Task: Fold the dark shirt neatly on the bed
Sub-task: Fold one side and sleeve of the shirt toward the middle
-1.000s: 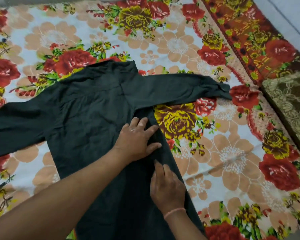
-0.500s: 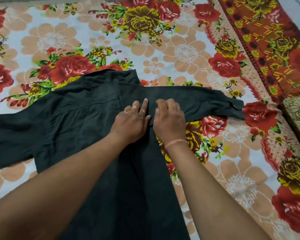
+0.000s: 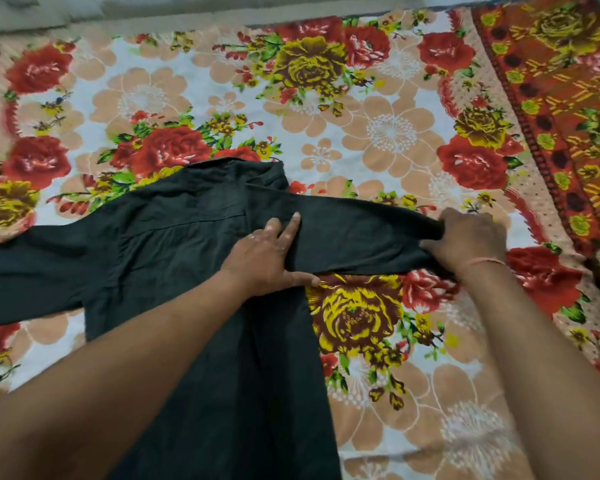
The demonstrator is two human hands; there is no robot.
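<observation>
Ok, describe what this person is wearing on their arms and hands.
The left forearm and right forearm are bare, no sleeves in view. The right hand has a thin pinkish-orange thread band around its wrist. The left hand shows no ring, band or glove.

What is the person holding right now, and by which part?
The right hand grips the dark shirt by the far end of its sleeve; the left hand only presses flat on the shirt's body.
</observation>
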